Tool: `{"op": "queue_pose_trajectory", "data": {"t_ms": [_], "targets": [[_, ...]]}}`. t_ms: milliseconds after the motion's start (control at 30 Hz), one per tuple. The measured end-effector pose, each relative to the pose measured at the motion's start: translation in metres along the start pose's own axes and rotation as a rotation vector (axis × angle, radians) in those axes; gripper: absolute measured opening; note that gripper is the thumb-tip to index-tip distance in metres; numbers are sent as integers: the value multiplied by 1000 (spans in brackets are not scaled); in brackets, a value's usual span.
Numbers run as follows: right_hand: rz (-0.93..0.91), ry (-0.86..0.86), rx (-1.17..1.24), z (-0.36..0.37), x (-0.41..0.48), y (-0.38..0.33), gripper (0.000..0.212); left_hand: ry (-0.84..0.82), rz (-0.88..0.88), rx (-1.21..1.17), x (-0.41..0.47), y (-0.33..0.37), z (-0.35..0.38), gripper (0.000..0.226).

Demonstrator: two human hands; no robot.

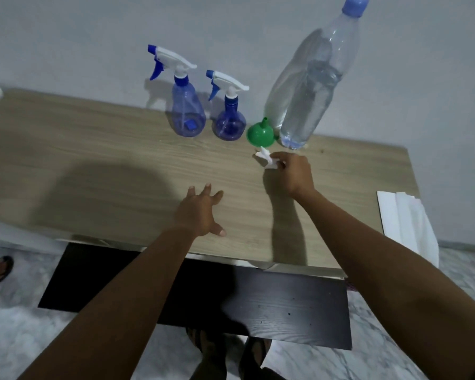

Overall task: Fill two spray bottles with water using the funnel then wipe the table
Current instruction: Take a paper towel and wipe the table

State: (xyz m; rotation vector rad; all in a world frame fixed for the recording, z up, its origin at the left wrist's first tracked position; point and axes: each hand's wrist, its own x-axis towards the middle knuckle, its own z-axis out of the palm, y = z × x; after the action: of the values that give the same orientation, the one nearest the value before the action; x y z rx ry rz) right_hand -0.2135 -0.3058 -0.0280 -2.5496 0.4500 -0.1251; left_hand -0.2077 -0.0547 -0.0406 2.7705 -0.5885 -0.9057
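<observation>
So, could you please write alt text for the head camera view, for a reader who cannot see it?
A person's right hand pinches a small white paper scrap on a wooden table, while the left hand rests open. Behind stand two blue spray bottles, a green funnel and a large water bottle.

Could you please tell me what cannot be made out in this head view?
- Right hand: its fingers pinch a small white scrap, too small to identify.
- Water bottle: cap cut off by the top edge.
- White cloth or paper: hangs over the table edge; material unclear.
</observation>
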Motion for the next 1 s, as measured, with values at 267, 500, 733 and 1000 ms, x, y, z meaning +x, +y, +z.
{"op": "queue_pose_trajectory", "data": {"t_ms": [267,500,733,1000], "targets": [[-281,-212,-51,33,-29,9,42,-37,-36,31,6,3,0,116],[-341,-377,-23,30,-29,19,48,-33,-42,20,5,4,1,118],[-404,-388,-5,37,-48,20,50,-75,-46,71,4,8,-3,115],[-504,-444,-32,40,-75,31,57,-68,-68,88,-1,13,-5,113]]}}
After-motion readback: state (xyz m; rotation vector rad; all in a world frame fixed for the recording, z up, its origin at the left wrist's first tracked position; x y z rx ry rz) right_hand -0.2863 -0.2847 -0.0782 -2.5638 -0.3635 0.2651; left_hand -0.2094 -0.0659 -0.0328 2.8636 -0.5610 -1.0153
